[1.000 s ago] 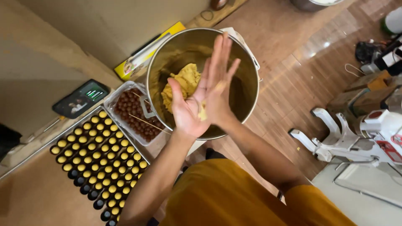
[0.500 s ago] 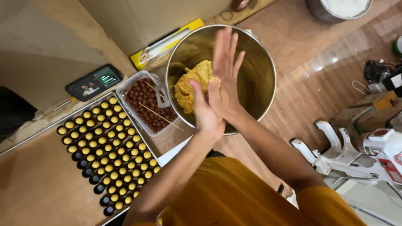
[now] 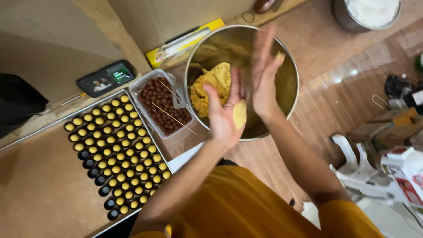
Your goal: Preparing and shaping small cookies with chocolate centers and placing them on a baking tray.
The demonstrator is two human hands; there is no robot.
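Centrally, a flattened dough piece (image 3: 239, 114) is seen on the open left hand (image 3: 224, 115), fingers spread; the right hand (image 3: 265, 83), also open, is raised edge-on beside it, above the bowl (image 3: 288, 94). Palms pressed together half a second earlier are now parted. At lower left, filled cups are lined on a tray (image 3: 48, 128).

Single head view, looking steeply down, close over hands (image 3: 242, 99) and metal bowl (image 3: 286, 66).
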